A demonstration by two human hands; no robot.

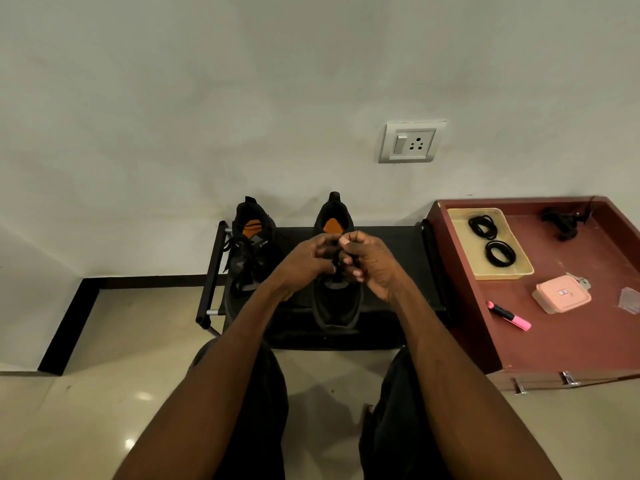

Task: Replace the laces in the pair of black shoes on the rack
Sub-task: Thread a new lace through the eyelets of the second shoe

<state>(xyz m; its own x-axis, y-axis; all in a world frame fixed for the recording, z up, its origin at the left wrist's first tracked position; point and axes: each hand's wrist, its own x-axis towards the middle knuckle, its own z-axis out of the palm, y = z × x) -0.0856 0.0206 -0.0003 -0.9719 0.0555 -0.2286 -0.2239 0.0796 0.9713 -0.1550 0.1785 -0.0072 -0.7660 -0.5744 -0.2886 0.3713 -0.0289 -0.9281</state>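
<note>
Directly over right shoe [335, 299] on rack [388, 271], left hand [304, 261], right hand [370, 261], both pinching its lace [337, 263]

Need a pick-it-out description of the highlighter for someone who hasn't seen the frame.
Start at the maroon table right of the shoe rack. On its near part, left of the pink box, lies the highlighter. It is the only slim pen shape there: pink body, black cap.
</note>
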